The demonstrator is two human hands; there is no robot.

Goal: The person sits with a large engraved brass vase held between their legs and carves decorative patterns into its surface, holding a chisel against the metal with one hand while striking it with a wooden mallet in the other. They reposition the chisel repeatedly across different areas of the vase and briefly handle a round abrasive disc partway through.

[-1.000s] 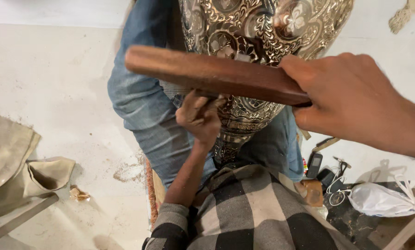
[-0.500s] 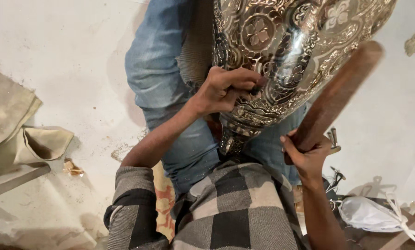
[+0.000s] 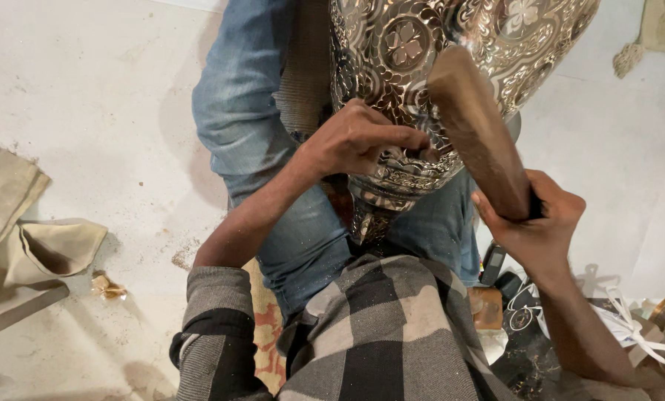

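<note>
The engraved metal vase (image 3: 451, 82) rests across the person's lap, its narrow foot pointing toward the body. The left hand (image 3: 358, 141) is nearer, fingers pinched against the lower belly of the vase. The right hand (image 3: 533, 226) grips a wooden mallet (image 3: 477, 134), whose long axis slants up-left, its head against the vase.

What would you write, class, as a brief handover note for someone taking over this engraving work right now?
Left hand: fingers pinched against the lower body of the ornate metal vase, apparently on a small tool, too hidden to identify.
Right hand: grips the wooden mallet, raised near the vase.
The vase rests between the knees, in the lap.
Done: pattern covers the visible surface.
Left: cannot tell.
</note>
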